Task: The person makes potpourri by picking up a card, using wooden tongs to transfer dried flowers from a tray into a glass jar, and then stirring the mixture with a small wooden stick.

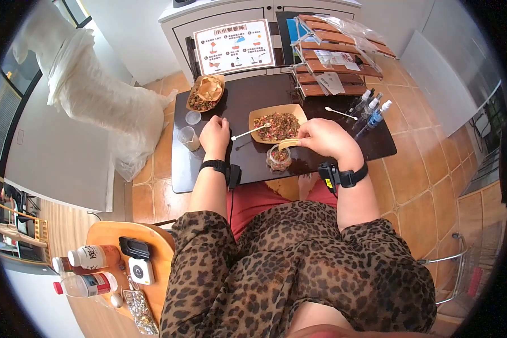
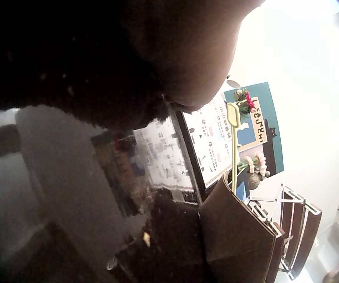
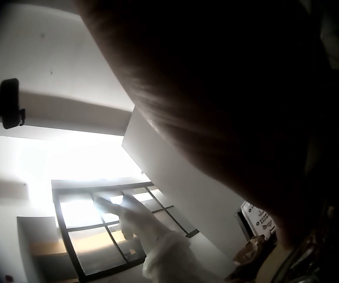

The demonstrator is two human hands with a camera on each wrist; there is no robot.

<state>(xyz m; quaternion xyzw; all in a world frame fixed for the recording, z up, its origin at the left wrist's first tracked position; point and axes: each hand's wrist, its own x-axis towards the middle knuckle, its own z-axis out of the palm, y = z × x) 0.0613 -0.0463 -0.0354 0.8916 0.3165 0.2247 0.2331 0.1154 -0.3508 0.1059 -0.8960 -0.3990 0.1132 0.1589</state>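
Note:
My right hand point(image 1: 324, 137) pinches a short, pale-yellow wooden tool point(image 1: 290, 143), its far end right over the mouth of a small clear jar point(image 1: 279, 160). Inside the jar lie reddish-brown bits. Behind the jar, a brown paper tray point(image 1: 255, 115) holds a mix of dried red, green and brown pieces. A long white spoon point(image 1: 248, 134) leans across the tray's left rim, bowl over the mix. My left hand point(image 1: 214, 135) rests on the table with fingers loosely curled and nothing in them. In the left wrist view, the hand point(image 2: 187, 53) is dark, its fingers mostly hidden.
Left of my left hand stand a clear plastic cup point(image 1: 188, 138) and a round lid point(image 1: 193, 118). A second paper tray point(image 1: 220, 85) sits behind. Several spray bottles point(image 1: 372, 112), another white spoon point(image 1: 341, 114) and folded slatted stools point(image 1: 335, 56) are at the right. A printed sign point(image 1: 234, 47) stands at the back.

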